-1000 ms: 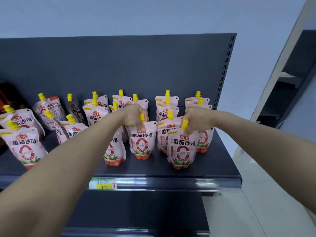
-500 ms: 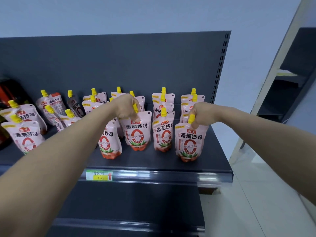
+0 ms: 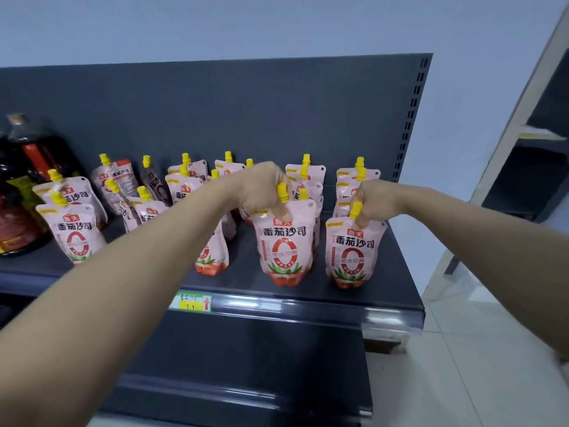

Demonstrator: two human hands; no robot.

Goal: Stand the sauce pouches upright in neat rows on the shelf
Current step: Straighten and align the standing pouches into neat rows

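Two pink sauce pouches stand upright at the front of the dark shelf [image 3: 308,292], side by side but not touching. The middle pouch [image 3: 284,245] has a yellow cap, and the left hand [image 3: 261,189] holds it at the top, with the fingers [image 3: 281,211] pinched on the pouch right by the cap. The right pouch [image 3: 352,251] stands just beside it, nearer the end of the shelf. The right hand [image 3: 371,203] holds it at the top too, with fingers closed around the neck under its yellow cap. Behind these two, more pouches [image 3: 308,175] stand in lines going back to the shelf wall. To the left, one pouch [image 3: 214,252] stands partly hidden behind the left arm. Farther left, a bunch of other pouches [image 3: 75,229] stand or lean in a messy group, some turned sideways. A big dark bottle [image 3: 23,186] stands at the far left end. A green and yellow price tag [image 3: 191,302] sits on the front edge of the shelf.
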